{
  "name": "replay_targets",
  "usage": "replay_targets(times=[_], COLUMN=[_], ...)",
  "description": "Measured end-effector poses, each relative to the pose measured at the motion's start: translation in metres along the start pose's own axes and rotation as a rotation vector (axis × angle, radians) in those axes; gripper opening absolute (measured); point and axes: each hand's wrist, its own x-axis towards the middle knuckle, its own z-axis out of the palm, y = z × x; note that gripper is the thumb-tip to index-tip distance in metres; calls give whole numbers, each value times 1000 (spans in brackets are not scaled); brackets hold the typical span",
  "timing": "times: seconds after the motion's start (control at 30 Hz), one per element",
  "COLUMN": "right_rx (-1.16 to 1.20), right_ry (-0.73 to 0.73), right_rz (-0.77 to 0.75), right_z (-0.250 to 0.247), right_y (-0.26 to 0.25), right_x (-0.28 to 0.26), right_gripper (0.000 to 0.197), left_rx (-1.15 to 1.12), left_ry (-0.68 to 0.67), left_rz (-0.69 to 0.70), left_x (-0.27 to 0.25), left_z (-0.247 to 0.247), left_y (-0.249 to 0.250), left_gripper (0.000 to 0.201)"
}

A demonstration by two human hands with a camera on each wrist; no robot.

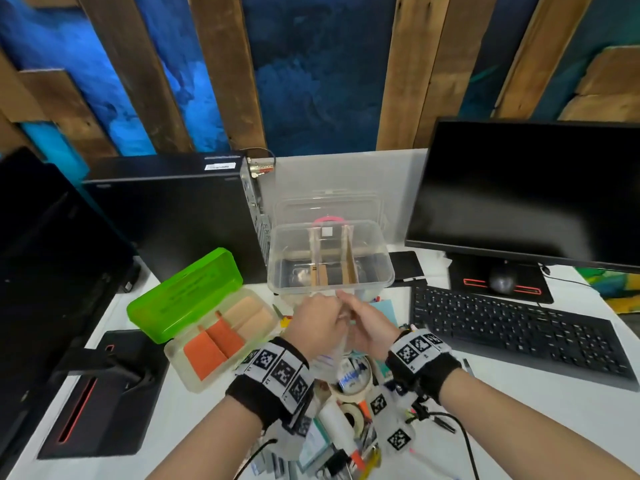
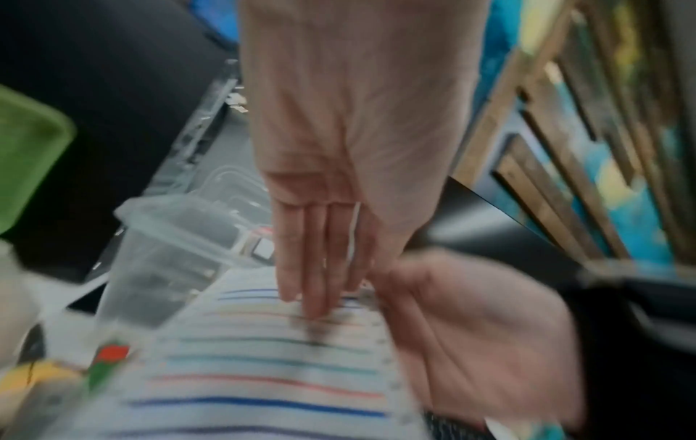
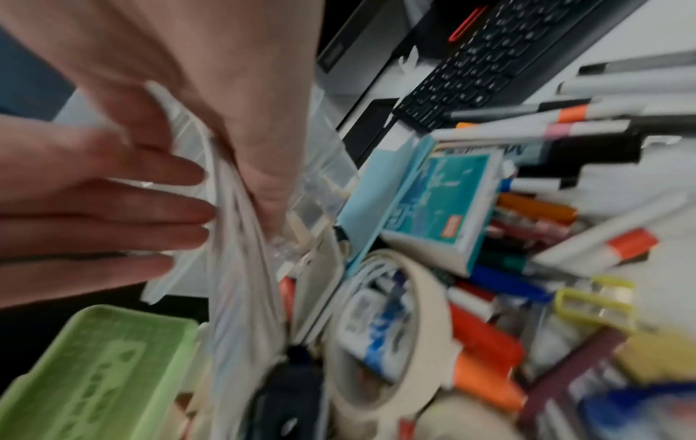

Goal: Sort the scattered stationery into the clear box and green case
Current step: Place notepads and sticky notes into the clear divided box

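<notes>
**Sorting barely begun: both hands on one striped packet**

Scattered pens, tape rolls and clips (image 1: 346,427) lie heaped below the wrists in the head view, still unsorted. Left hand (image 1: 317,322) and right hand (image 1: 369,329) meet above the heap, pinching a clear packet (image 1: 329,362) between them. Just beyond the fingertips stands the clear box (image 1: 381,282), holding only cardboard dividers; left of the left hand the green case (image 1: 207,372) lies open, with only orange and tan pads showing.

From the left wrist, straight fingers (image 2: 312,268) press the packet's striped face.

From the right wrist, its thumb and fingers (image 3: 150,208) pinch the packet's edge; markers (image 3: 565,128) crowd beside it.

Judging by this, nearly everything remains.
</notes>
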Motion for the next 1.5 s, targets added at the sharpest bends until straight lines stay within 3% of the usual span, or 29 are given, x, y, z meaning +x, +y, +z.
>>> replay_targets(times=[0.07,0.17,0.2,0.23,0.3,0.37,0.43,0.5,0.57,0.63,0.7,0.83,0.97,1.07,1.13,1.23,1.3,1.37,1.43,1.5], right_rx=[-18,-3,35,89,165,133,-249,-915,-1333,-1479,-1460,-1326,-950,-786,-674,-349,-194,-173,-275,-384], right_ry=[99,179,169,138,87,144,385,603,628,572,532,548,581,693,769,885,807,636,512,487], right_rz=[-89,-160,-158,-164,-161,-149,-137,-62,101,224,265,264,183,193,129,-134,-278,-324,-318,-344], right_z=[-15,-46,-51,-56,-55,-48,-55,-76,-95,-102,-104,-105,-112,-131,-144,-139,-119,-90,-65,-47], right_y=[1,-1,-3,-6,-13,-18,-19,-13,-2,9,14,14,7,-6,-15,-29,-37,-43,-45,-42], right_x=[0,1,0,-1,-3,-3,8,19,26,31,38,45,43,27,14,-10,-20,-26,-25,-19], right_gripper=[20,26,26,26,24,24,33,39,56,73,76,61,29,27,18,23,27,19,17,18], left_rx=[-197,-324,-345,-394,-577,-745,-804,-762,-692,-675,-745,-877,-932,-937,-965,-971,-994,-1025,-1085,-1155], left_ry=[5,303,369,352,196,78,92,148,165,211,306,386,381,401,414,421,392,333,290,274], left_rz=[39,-110,-182,-250,-347,-311,-234,-180,-135,-121,-143,-175,-189,-211,-224,-258,-267,-268,-245,-239], left_x=[4,6,6,7,10,18,22,24,22,20,19,20,21,22,25,32,38,43,47,48], left_z=[13,20,21,22,19,15,11,8,8,12,17,25,21,16,15,16,18,16,11,7], left_y=[-6,-19,-22,-24,-24,-23,-22,-23,-24,-28,-35,-46,-44,-42,-38,-30,-24,-18,-10,-4], left_gripper=[25,19,26,39,58,56,58,69,82,86,84,76,67,68,70,72,72,69,63,57])
